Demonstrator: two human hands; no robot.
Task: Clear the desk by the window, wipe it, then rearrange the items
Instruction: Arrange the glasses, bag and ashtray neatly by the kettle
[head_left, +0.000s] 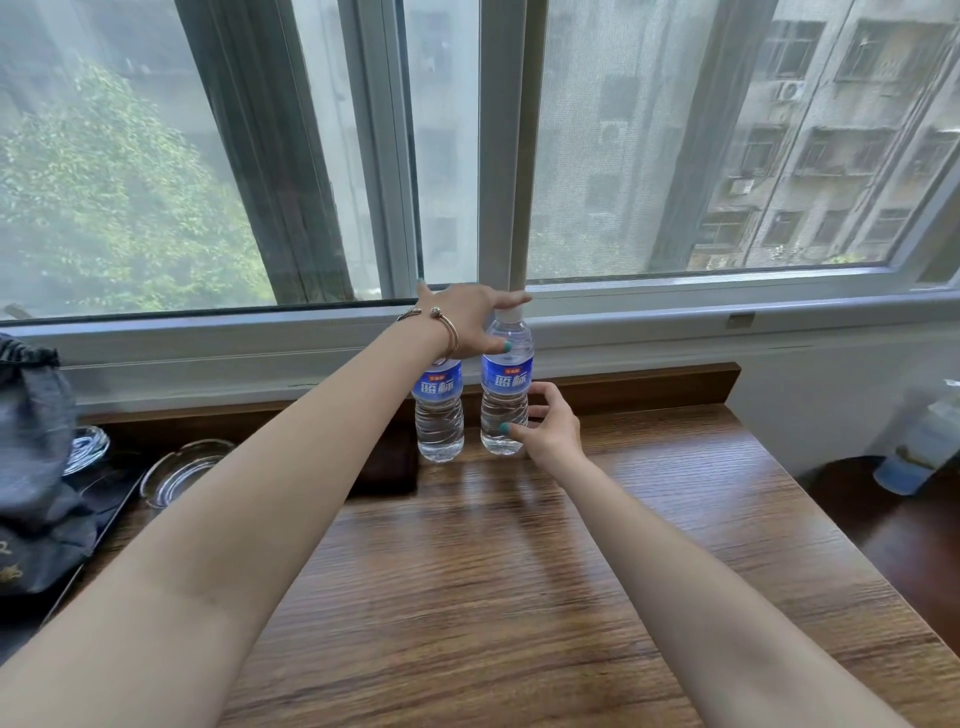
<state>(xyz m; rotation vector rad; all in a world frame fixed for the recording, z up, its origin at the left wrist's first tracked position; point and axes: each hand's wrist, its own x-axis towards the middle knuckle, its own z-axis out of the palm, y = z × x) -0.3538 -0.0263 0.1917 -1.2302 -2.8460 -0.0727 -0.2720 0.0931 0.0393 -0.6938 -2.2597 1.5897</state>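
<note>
The wooden worktop (519, 597) is running up to the window sill, and most of its surface is lying bare in front of the person. At its back edge two water bottles are standing upright, just beside each other: the left bottle (439, 415) and the right bottle (505, 395), both with blue labels and both looking full.

The left hand (467, 322) is reaching over their tops, with fingers draped around the neck of the right bottle and the thumb against its shoulder; its hold on the left bottle is hidden behind the wrist. The right hand (550, 426) is curling loosely at the base of the right bottle, thumb tip touching the lower wall, fingers half open.

Full bottles like these are probably fairly heavy and top-steady, but the thin ribbed plastic is likely giving under a squeeze and may be slick. The neck under the cap, or the labelled waist, is looking like the firmest place to hold.

At far left a dark tray (104, 509) is carrying a glass ashtray (182, 470) beside a grey cloth bag (31, 441).
</note>
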